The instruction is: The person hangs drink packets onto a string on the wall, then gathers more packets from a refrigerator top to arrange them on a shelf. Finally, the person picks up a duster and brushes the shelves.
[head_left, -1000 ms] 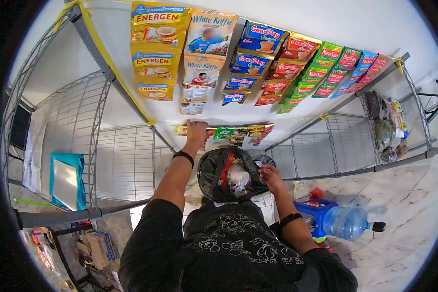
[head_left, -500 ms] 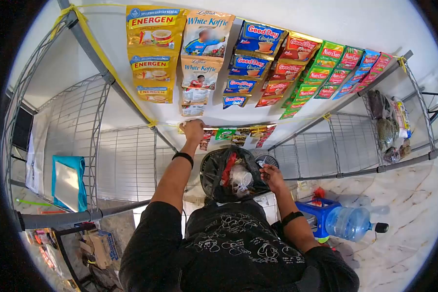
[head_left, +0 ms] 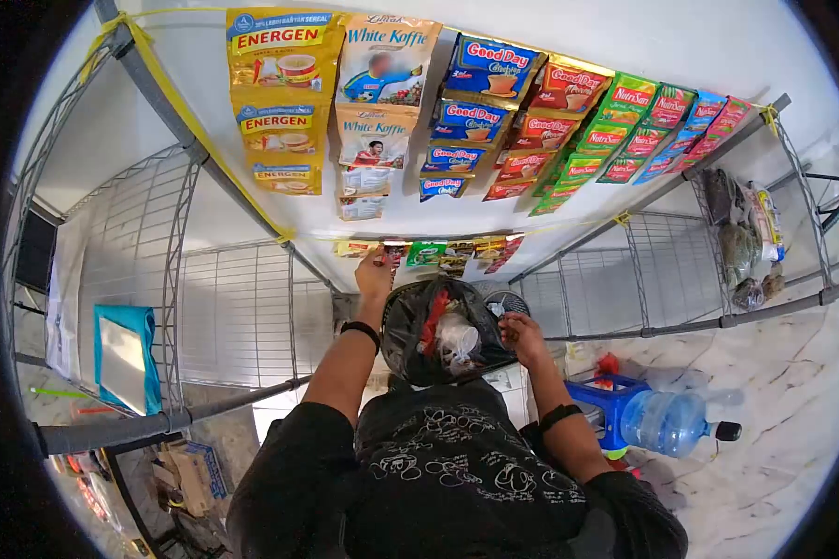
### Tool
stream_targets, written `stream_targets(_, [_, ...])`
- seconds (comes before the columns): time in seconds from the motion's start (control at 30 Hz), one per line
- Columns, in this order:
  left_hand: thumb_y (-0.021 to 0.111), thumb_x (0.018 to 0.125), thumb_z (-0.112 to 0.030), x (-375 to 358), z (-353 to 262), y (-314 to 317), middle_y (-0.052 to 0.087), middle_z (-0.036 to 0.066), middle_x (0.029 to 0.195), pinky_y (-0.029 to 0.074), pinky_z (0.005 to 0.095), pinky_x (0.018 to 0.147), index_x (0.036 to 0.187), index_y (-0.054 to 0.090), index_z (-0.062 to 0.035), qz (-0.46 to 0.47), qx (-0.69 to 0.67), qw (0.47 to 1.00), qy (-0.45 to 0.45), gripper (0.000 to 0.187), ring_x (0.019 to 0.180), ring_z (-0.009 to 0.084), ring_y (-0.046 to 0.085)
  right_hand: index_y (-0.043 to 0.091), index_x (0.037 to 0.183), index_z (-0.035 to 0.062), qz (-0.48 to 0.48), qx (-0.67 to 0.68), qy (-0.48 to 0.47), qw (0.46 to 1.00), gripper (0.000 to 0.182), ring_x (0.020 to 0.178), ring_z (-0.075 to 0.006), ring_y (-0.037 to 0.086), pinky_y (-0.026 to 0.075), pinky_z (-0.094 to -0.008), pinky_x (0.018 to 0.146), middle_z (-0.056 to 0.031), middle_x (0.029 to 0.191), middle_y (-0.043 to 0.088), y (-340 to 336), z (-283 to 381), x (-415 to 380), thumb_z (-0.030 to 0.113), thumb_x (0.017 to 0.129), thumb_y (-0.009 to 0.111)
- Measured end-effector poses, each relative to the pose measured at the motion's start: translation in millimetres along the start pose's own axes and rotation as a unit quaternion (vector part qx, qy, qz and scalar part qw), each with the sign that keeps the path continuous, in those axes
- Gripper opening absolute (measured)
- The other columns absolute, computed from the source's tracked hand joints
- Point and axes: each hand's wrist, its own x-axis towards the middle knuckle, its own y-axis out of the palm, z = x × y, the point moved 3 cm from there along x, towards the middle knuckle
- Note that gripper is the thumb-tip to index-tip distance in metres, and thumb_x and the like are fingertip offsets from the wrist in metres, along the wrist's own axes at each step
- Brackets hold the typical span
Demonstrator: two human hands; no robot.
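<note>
My left hand (head_left: pixel 374 276) is raised at the lower row of hanging sachets, its fingers closed at the left end beside a yellow sachet (head_left: pixel 355 249); what it pinches is too small to make out. My right hand (head_left: pixel 523 337) is closed at the right rim of a black plastic bag (head_left: pixel 401 347), with a small pale shiny piece (head_left: pixel 499 307) at its fingertips. Inside the bag lie a clear plastic cup (head_left: pixel 458 337) and a red wrapper (head_left: pixel 433 321). A green sachet (head_left: pixel 426 252) hangs right of my left hand.
Strips of yellow (head_left: pixel 282 53), white (head_left: pixel 388 61), blue (head_left: pixel 494 69) and red sachets (head_left: pixel 569 86) hang above. Wire racks (head_left: pixel 238 293) stand at both sides. A blue stand (head_left: pixel 601 407) with a water bottle (head_left: pixel 664 424) is at the right, a turquoise folder (head_left: pixel 145 359) at the left.
My left hand has moved slightly right and down from the upper edge of the lower row, uncovering the yellow sachet. My right hand stays near the bag's rim. The view has shifted slightly.
</note>
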Motion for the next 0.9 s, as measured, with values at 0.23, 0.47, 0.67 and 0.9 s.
stream_targets(0.23, [0.073,0.069,-0.031,14.6,15.9,23.9,0.068,0.013,0.076,0.051,0.0366,0.068,0.093,0.068,-0.0049,-0.038,0.029,0.996,-0.075,0.036,0.071,0.0277,0.066,0.056,0.107,0.0072,-0.023,-0.018,0.007,1.000,0.020,0.071,-0.0151,0.060,0.050,-0.0305,0.064,-0.0066,0.087,0.065,-1.8,3.8,-3.0,0.011,0.087,0.057])
stream_targets(0.47, [0.078,0.065,-0.030,2.2,-21.2,12.0,0.068,0.012,0.082,0.051,0.0369,0.073,0.094,0.063,-0.0039,-0.040,-0.005,0.985,-0.168,0.042,0.079,0.0283,0.065,0.054,0.108,0.0070,0.009,-0.009,-0.011,1.000,0.021,0.071,-0.0152,0.059,0.050,-0.0301,0.065,-0.0071,0.090,0.064,-3.8,5.0,-2.6,0.012,0.088,0.056])
stream_targets(0.67, [0.079,0.065,-0.031,-3.1,-23.9,38.7,0.065,0.015,0.097,0.049,0.0426,0.080,0.106,0.054,-0.0059,-0.101,0.045,0.974,-0.197,0.054,0.092,0.0340,0.062,0.054,0.107,0.0068,-0.014,-0.031,0.008,0.999,0.019,0.071,-0.0149,0.058,0.049,-0.0291,0.065,-0.0071,0.090,0.063,-3.1,7.6,-6.0,0.011,0.089,0.055])
stream_targets(0.9, [0.075,0.068,-0.034,6.1,-14.5,49.0,0.063,0.016,0.103,0.050,0.0462,0.077,0.107,0.053,-0.0079,-0.030,0.033,0.987,-0.157,0.052,0.094,0.0347,0.062,0.055,0.106,0.0078,-0.029,-0.043,0.013,0.999,0.019,0.072,-0.0154,0.058,0.049,-0.0299,0.066,-0.0075,0.092,0.064,-7.9,13.8,-10.7,0.011,0.087,0.057])
